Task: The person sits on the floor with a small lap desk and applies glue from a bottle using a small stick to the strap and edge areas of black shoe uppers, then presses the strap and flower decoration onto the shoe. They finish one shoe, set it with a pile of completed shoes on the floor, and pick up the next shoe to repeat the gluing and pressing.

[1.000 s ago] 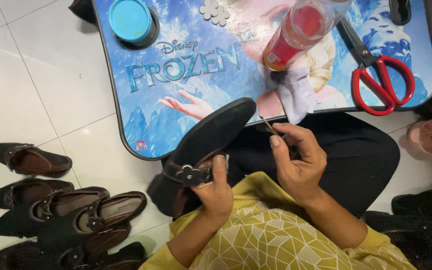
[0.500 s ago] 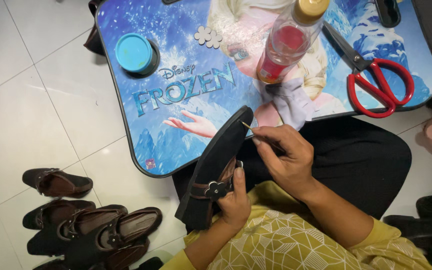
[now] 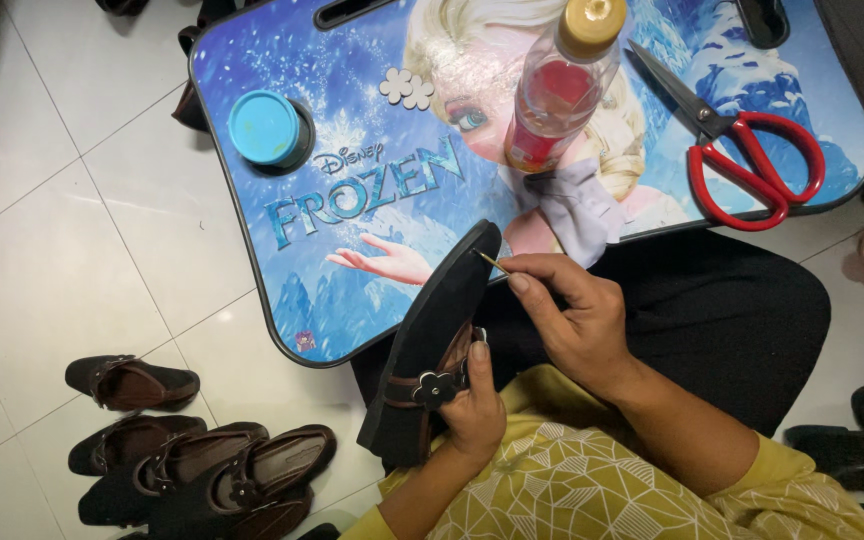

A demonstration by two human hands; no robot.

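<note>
My left hand (image 3: 472, 405) grips a black flat shoe (image 3: 432, 340) by its strap, which carries a small black flower buckle. The shoe stands nearly on edge above my lap, toe pointing up toward the table. My right hand (image 3: 567, 310) pinches a thin stick (image 3: 493, 262) whose tip touches the shoe's edge near the toe. Both hands work over my black trousers, just below the front rim of a blue printed lap table (image 3: 252, 230).
On the table stand a blue round lid (image 3: 264, 127), a plastic bottle of red liquid (image 3: 557, 85), red-handled scissors (image 3: 742, 155), a white flower-shaped piece (image 3: 407, 87) and a crumpled pale cloth (image 3: 577, 205). Several dark shoes (image 3: 192, 450) lie on white floor tiles at lower left.
The shoe has turned from lying flat to standing on edge in my left hand. My right hand keeps the stick at the shoe's toe edge. The view has shifted closer and toward the table.
</note>
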